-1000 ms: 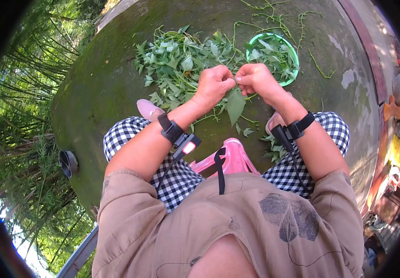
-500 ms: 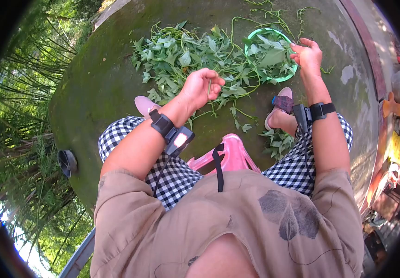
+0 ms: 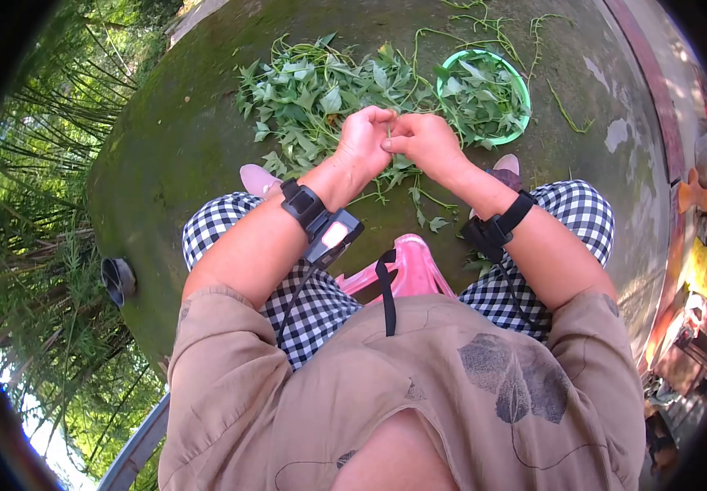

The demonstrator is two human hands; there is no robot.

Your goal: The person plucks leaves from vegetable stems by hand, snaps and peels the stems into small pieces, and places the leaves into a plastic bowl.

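Note:
Over the near edge of a heap of green leafy vines, my two hands meet. My left hand is closed on a thin green stem that shows between its fingertips. My right hand pinches at the same stem, thumb and forefinger together; the fingertips of both hands nearly touch. Right of the heap stands a round basket with a light green rim, holding picked leaves. What hangs beneath my fingers is partly hidden by the hands.
Bare vine stems lie beyond the basket, and a loose stem lies to its right. My feet flank the heap. A pink plastic stool shows between my knees. A dark pot is at the left by the plants.
My right hand has moved left from the basket to my left hand, leaving a large leaf in the basket. Its fingers have closed at the stem. My left hand has shifted slightly upward.

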